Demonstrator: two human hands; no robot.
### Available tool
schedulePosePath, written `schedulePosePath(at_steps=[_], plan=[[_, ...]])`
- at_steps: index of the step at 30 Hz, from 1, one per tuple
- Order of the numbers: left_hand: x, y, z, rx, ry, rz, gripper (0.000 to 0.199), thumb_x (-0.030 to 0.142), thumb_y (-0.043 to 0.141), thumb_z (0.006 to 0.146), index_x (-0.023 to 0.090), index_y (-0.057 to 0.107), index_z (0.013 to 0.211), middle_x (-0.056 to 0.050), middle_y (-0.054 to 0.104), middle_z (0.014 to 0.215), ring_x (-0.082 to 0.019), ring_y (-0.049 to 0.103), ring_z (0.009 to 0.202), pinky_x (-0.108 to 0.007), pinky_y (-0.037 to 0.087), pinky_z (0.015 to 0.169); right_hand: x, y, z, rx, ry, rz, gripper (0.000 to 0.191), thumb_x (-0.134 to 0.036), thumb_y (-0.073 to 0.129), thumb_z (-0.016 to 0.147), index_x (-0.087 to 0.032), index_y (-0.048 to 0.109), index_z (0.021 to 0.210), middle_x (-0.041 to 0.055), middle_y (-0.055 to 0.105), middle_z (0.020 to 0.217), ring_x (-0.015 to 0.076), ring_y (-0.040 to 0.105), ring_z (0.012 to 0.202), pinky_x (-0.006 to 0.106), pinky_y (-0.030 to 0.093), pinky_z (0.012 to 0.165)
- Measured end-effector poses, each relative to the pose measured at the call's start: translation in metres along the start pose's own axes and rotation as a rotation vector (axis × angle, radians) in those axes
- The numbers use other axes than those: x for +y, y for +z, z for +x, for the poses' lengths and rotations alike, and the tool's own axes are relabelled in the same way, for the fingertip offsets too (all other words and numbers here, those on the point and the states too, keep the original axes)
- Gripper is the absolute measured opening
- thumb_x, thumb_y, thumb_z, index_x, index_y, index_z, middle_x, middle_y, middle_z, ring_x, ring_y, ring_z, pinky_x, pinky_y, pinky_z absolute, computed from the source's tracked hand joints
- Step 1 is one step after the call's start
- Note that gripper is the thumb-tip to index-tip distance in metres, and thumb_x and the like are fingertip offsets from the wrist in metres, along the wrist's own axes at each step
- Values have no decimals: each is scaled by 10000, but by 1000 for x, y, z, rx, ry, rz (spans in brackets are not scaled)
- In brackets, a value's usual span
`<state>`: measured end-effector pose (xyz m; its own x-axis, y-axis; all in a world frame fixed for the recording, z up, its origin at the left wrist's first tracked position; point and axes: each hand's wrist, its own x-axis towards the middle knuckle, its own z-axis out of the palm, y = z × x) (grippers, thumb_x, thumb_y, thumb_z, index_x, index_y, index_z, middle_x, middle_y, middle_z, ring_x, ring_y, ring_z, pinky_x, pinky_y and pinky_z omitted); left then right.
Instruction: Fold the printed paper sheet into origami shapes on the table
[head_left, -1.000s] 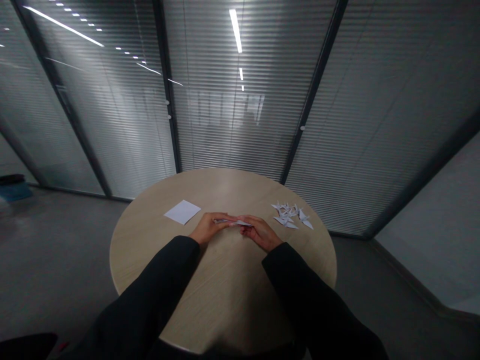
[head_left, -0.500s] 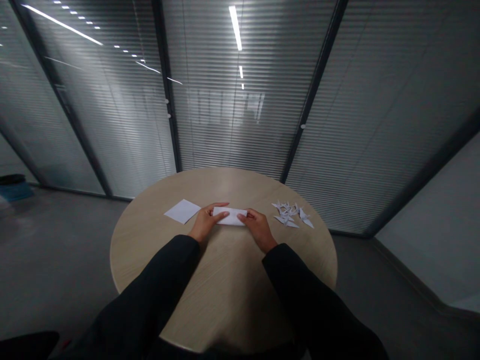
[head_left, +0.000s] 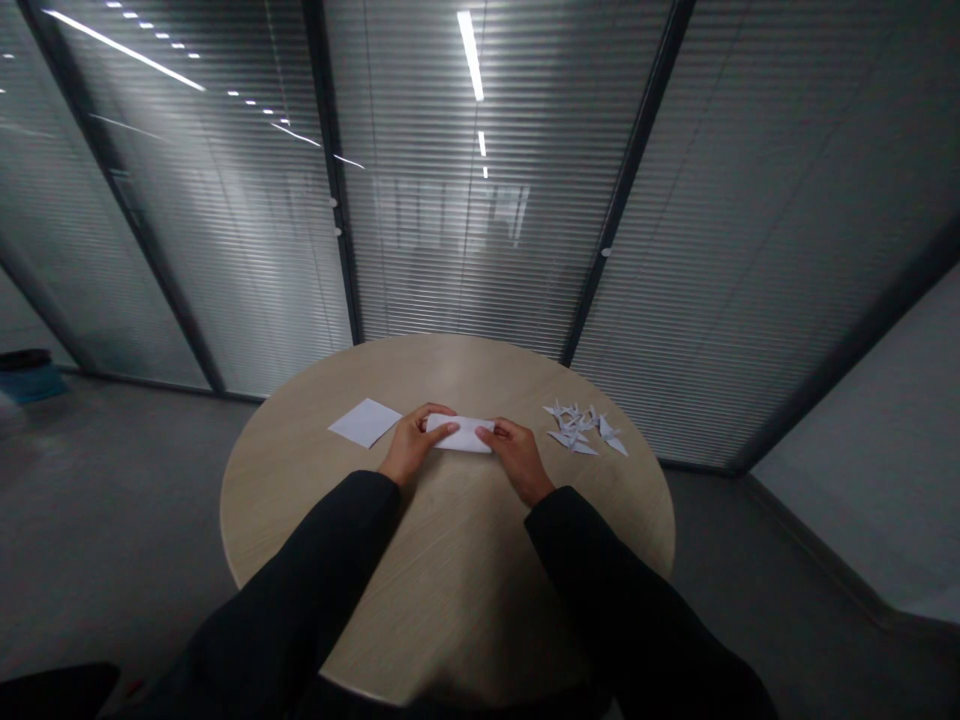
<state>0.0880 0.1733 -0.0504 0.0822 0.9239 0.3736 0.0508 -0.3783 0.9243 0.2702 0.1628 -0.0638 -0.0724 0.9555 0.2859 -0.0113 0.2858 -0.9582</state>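
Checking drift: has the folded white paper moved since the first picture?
Yes: the folded paper lies flat, farther up the table, nearer level with the square sheet.

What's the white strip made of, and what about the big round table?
The white strip looks like thin, matte paper, because it has a crisp folded edge and no shine. The round table looks like pale wood or a wood-look covering, with fine grain lines and a soft sheen. The picture can't show which.

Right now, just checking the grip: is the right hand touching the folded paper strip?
Touching: the head view shows the right hand with its fingertips on the right end of the folded paper strip.
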Motion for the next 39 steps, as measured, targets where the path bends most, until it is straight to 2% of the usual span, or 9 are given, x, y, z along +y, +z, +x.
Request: schedulePosePath(at_steps=[4, 7, 10, 16, 19, 21, 27, 33, 39], plan=[[-7, -1, 0, -62, 35, 120, 284, 389, 722, 691, 174, 687, 873, -3, 619, 691, -144, 515, 619, -247, 362, 567, 8, -2, 3, -15, -94, -120, 323, -399, 697, 725, -203, 681, 982, 49, 713, 927, 201, 647, 817, 308, 486, 715], [-8, 0, -1, -158, 70, 147, 231, 367, 695, 730, 181, 692, 867, -23, 663, 768, -165, 568, 705, -265, 404, 644, 11, -2, 3, -4, -177, -288, 246, -390, 673, 749, -200, 711, 900, 65, 717, 918, 214, 649, 861, 328, 486, 770], [-10, 2, -2, -173, 90, 189, 227, 355, 706, 725, 183, 693, 873, -30, 681, 832, -172, 584, 747, -275, 422, 686, 13, -2, 4, 13, -186, -318, 217, -395, 666, 742, -196, 716, 816, 63, 725, 858, 219, 656, 827, 342, 487, 781], [-17, 5, -1, -222, -31, 31, 609, 251, 799, 607, 172, 567, 1165, -1, 653, 754, -158, 611, 658, -262, 468, 604, 16, -5, 8, 76, -91, -212, 265, -421, 706, 675, -180, 718, 786, 73, 737, 813, 230, 666, 764, 341, 498, 715], [-13, 6, -2, -137, -128, -54, 703, 233, 805, 610, 163, 500, 1239, 30, 628, 625, -149, 613, 561, -263, 474, 571, 16, -4, 8, 114, -17, -108, 304, -426, 738, 640, -169, 715, 800, 69, 730, 781, 216, 657, 715, 323, 490, 664], [-9, 8, -3, -58, -200, -136, 695, 238, 815, 604, 155, 500, 1218, 29, 626, 589, -151, 619, 547, -272, 486, 577, 14, -2, 7, 138, 28, -36, 319, -421, 758, 618, -165, 710, 802, 58, 723, 757, 205, 650, 695, 319, 482, 659], [-6, 13, -3, 155, -298, -318, 372, 331, 839, 555, 135, 635, 796, -71, 681, 719, -157, 617, 626, -294, 501, 603, 10, 5, 3, 125, 130, 93, 319, -388, 792, 553, -165, 689, 756, 36, 711, 713, 189, 636, 687, 307, 464, 661], [-14, 11, -2, 204, -205, -312, 314, 413, 773, 614, 140, 651, 713, -7, 598, 608, -112, 509, 560, -253, 411, 559, 9, 8, 1, 13, 166, 92, 290, -359, 789, 540, -162, 652, 700, 7, 680, 644, 153, 606, 622, 288, 438, 646], [-21, 15, -2, 253, -8, -116, 270, 410, 647, 756, 178, 535, 674, 49, 462, 569, -101, 420, 548, -227, 332, 540, 6, 11, -1, -65, 198, 105, 272, -332, 796, 539, -172, 633, 688, 2, 686, 656, 156, 618, 628, 305, 462, 676]])
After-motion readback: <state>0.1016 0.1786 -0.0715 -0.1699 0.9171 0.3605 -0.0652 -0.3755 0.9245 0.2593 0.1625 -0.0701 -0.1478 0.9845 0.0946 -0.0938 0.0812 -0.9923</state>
